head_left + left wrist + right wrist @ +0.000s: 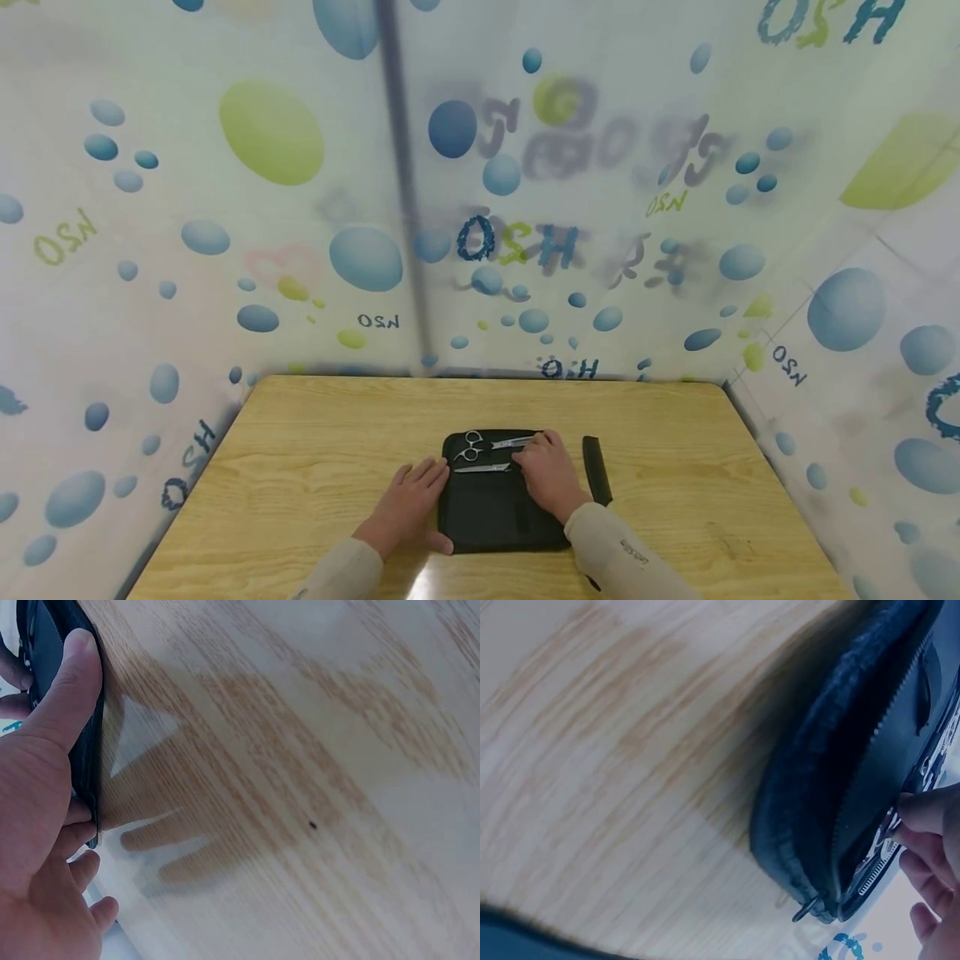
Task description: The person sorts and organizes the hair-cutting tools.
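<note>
A black zip case (480, 521) lies opened flat on the wooden table, its inside facing up. Silver scissors (470, 454) sit in its upper left part, and a second pair of scissors (512, 443) lies beside them. My right hand (551, 475) reaches over the case's upper right part. It pinches that second pair near the handle end between thumb and finger, which partly hide it. Another silver blade (482, 468) lies just below. Along the case's left edge rests my left hand (408, 504), fingers fairly straight, with its thumb (79, 667) on the rim.
A black comb (597, 471) lies on the table (337, 433) just right of the case. A zipper pull (804, 909) hangs at the case's corner. Walls with printed bubbles (365, 258) stand close behind the table and at both sides.
</note>
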Action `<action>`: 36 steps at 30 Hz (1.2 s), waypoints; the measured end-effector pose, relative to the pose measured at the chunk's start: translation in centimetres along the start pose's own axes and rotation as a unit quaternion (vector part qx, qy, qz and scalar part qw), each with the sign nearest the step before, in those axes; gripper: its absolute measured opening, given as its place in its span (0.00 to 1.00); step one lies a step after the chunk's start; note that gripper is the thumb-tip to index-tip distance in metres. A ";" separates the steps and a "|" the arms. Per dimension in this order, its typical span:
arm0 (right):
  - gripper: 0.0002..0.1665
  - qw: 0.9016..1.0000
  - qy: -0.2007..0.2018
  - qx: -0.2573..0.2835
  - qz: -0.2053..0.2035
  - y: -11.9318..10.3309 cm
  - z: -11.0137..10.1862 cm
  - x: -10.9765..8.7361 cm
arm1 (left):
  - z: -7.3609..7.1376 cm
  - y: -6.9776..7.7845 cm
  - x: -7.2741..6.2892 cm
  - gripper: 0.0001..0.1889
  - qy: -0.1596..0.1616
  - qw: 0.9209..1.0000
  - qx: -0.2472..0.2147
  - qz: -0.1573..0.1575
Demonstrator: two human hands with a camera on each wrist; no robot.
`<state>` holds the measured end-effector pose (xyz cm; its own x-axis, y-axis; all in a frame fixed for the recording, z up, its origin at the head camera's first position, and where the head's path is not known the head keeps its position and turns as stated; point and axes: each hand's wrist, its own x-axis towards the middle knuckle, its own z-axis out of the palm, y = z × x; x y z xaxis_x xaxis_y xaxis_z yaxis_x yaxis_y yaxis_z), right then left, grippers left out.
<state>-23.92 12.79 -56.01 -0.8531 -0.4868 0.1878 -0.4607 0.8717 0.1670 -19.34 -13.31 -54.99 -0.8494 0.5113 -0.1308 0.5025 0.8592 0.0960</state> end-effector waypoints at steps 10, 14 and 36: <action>0.12 1.000 -0.005 0.019 0.000 0.1 -0.3 -0.3 | 0.0 0.1 0.0 0.59 0.004 1.000 0.007 0.000; 0.14 0.999 -0.014 0.034 -0.006 0.5 -0.5 -0.4 | -0.1 0.1 -0.1 0.59 0.002 1.000 0.007 -0.001; 0.15 0.994 0.029 0.094 0.044 4.7 -1.9 -2.4 | -0.2 -0.2 0.0 0.59 0.007 1.000 -0.014 0.006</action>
<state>-23.55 17.95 -53.87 -0.8792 -0.4053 0.2505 -0.4267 0.9037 -0.0353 -19.44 -13.45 -54.85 -0.8454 0.5213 -0.1163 0.5081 0.8521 0.1255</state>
